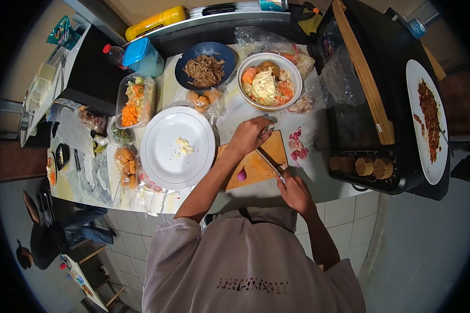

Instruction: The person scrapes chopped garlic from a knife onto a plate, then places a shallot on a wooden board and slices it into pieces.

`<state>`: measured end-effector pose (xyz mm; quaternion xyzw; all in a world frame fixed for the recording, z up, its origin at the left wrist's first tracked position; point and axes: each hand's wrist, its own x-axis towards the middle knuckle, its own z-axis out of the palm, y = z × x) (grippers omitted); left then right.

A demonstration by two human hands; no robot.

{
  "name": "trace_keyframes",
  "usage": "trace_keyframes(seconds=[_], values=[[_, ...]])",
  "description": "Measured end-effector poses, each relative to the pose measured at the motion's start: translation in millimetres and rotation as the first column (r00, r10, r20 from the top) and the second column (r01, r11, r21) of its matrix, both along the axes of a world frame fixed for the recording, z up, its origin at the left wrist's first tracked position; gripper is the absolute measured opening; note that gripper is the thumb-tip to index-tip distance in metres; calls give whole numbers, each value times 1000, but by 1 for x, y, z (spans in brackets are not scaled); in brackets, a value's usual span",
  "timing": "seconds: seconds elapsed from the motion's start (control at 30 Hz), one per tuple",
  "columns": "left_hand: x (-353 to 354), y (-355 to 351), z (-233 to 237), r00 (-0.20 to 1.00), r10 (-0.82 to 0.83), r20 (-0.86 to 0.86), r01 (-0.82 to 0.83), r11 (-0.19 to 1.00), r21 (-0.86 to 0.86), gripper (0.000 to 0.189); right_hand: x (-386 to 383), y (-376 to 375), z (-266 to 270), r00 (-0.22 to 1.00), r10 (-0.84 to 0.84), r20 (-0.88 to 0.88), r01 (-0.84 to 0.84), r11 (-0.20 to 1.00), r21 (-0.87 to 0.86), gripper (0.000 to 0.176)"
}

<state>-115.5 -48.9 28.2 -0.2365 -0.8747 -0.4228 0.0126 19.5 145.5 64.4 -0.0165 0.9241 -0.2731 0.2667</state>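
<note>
My right hand (296, 192) grips a knife (269, 163) by its handle, with the blade slanting away to the upper left over a wooden cutting board (279, 148). Above the board's far edge is my left hand (249, 136), near the blade's tip. Its fingers are bent and drawn together; whether something small is between them cannot be made out. One small purple shallot (242, 175) lies on the board's near part, left of the knife. Reddish shallot peels (297, 145) are scattered on the counter right of the board.
Left of the board is a white plate (156, 172) with pale crumbs. Behind stand a bowl of mixed food (240, 86), a blue plate (180, 68) of shredded meat and a vegetable container (152, 99). A black oven (397, 104) borders the right. Another person (47, 235) is at far left.
</note>
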Motion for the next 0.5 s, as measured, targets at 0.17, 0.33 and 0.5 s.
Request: trace_keyframes(seconds=[0.17,0.33,0.5], values=[[0,-1,1,999,6,39,-6,1000,3,30,2,-2,4,997,-23,-69,20,999,-45,30],[1,-2,-1,999,20,26,-22,997,69,25,4,-7,11,994,-7,-108,11,999,39,30],[1,-1,-1,999,27,38,-31,994,107,25,-1,-7,25,993,49,-104,-37,993,109,31]])
